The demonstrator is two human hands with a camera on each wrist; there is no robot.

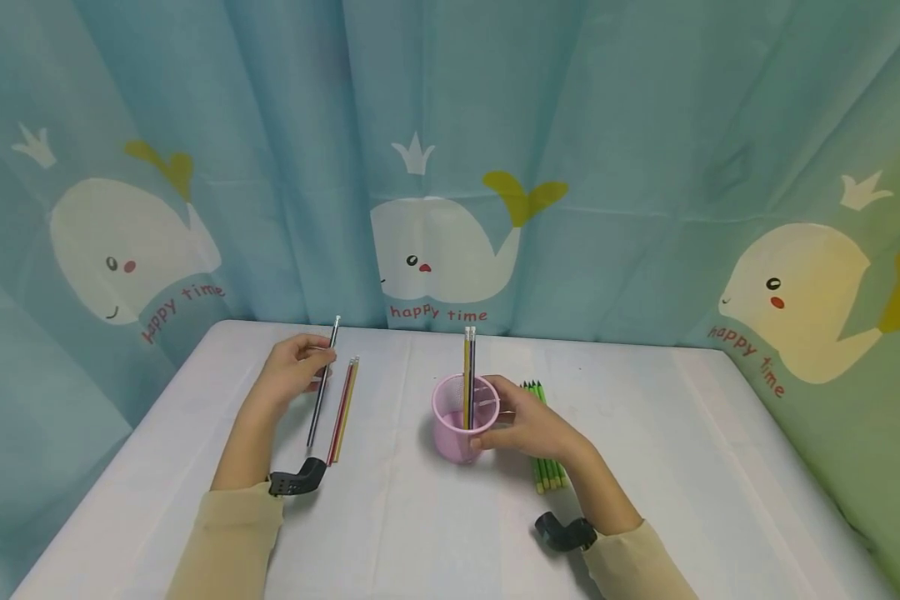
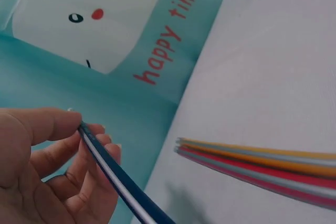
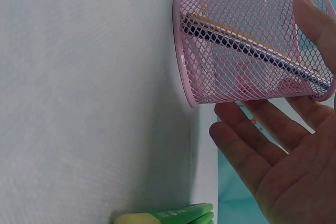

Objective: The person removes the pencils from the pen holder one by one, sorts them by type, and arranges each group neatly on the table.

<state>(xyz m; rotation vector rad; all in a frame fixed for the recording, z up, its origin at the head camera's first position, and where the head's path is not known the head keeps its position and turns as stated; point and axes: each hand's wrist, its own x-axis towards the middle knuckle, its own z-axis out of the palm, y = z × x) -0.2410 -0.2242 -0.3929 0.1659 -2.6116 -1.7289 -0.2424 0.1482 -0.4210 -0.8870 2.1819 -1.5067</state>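
Observation:
My left hand (image 1: 291, 367) pinches a dark blue pencil with a silver stripe (image 1: 320, 400) between thumb and fingertips near its upper end. In the left wrist view the pencil (image 2: 116, 177) slants down to the right from the fingertips. Just right of it, a red pencil (image 1: 340, 417) and a yellow pencil (image 1: 348, 408) lie side by side on the table. My right hand (image 1: 536, 421) holds a pink mesh pencil cup (image 1: 453, 446) by its right side, thumb at the rim. A yellow pencil and a dark striped pencil (image 1: 473, 367) lean inside the cup.
Several green pencils (image 1: 549, 475) lie in a row on the table, partly hidden beneath the right hand and forearm. The white table (image 1: 645, 417) ends at a blue-green curtain (image 1: 630, 167) printed with whales. A dark wrist camera (image 1: 564, 532) sits on the right wrist.

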